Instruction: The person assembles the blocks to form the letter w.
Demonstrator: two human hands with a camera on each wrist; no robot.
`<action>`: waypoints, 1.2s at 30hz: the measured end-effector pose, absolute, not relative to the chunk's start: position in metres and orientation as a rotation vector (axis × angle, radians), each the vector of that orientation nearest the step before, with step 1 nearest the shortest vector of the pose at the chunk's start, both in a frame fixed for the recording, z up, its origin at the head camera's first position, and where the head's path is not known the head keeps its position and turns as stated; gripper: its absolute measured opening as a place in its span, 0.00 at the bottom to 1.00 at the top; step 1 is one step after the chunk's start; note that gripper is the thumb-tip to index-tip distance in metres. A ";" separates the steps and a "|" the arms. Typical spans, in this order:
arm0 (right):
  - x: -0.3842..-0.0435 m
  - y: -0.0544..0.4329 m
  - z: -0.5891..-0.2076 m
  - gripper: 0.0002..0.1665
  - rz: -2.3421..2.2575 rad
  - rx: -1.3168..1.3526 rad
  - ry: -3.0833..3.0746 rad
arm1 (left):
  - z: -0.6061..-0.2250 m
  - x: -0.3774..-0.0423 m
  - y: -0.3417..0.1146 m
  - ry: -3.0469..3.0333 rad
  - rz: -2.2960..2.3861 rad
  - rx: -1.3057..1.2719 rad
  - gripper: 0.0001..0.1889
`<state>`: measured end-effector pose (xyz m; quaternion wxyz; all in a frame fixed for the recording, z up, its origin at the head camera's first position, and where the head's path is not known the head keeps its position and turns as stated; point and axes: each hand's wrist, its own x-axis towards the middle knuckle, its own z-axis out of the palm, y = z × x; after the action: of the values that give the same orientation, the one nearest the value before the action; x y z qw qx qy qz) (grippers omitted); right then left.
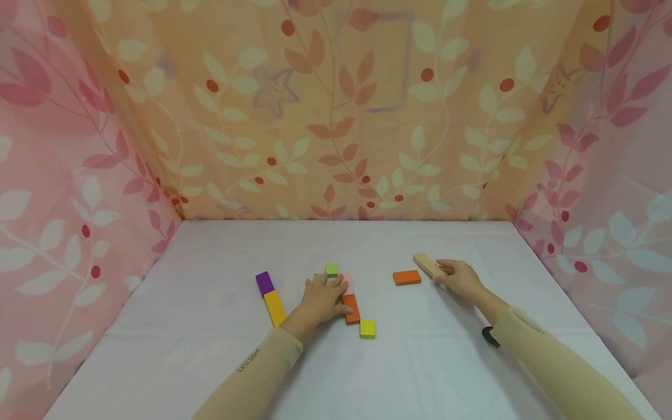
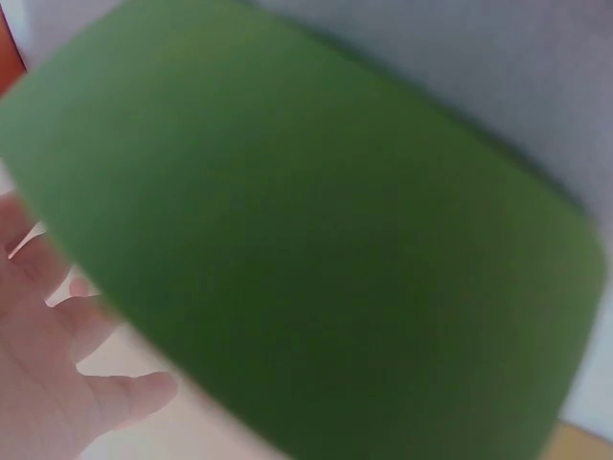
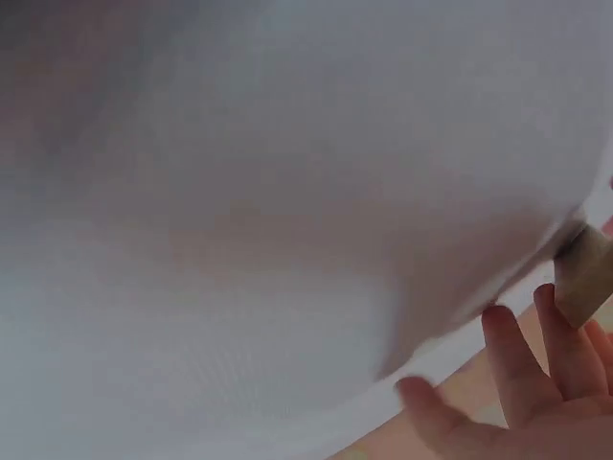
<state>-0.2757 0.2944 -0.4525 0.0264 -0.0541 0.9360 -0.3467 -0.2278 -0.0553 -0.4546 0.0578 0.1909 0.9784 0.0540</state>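
My left hand (image 1: 324,297) lies over a group of blocks in the middle of the table, fingers spread. Around it are a pink block (image 1: 347,283), an orange block (image 1: 351,309) beside the thumb, and a lime-green block (image 1: 332,270) beyond the fingertips. A tan block edge shows at the fingers. Further right, my right hand (image 1: 461,279) pinches one end of a plain wooden block (image 1: 427,265), also partly seen in the right wrist view. In the left wrist view, a blurred green block (image 2: 306,230) fills most of the picture, close to the camera.
A second orange block (image 1: 406,277) lies left of the wooden block. A yellow-green block (image 1: 367,329) sits near the middle. Purple (image 1: 265,284) and yellow (image 1: 275,308) blocks form a line left of my left forearm. Patterned curtains (image 1: 336,116) stand behind the white table (image 1: 210,361).
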 end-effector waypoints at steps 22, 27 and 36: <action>-0.271 0.300 -0.421 0.36 -2.152 0.079 2.044 | -0.456 -0.229 -0.055 2.956 0.164 0.567 0.37; -0.271 0.298 -0.422 0.34 -2.119 0.001 2.016 | -0.457 -0.230 -0.055 2.960 0.156 0.574 0.37; -0.273 0.287 -0.421 0.35 -2.042 -0.025 1.974 | -0.456 -0.230 -0.055 2.959 0.141 0.570 0.37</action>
<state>-0.2729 0.2866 -0.4207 0.1498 -0.0086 0.6872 -0.7108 -0.2299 -0.0554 -0.4560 0.0622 0.1886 0.9790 0.0466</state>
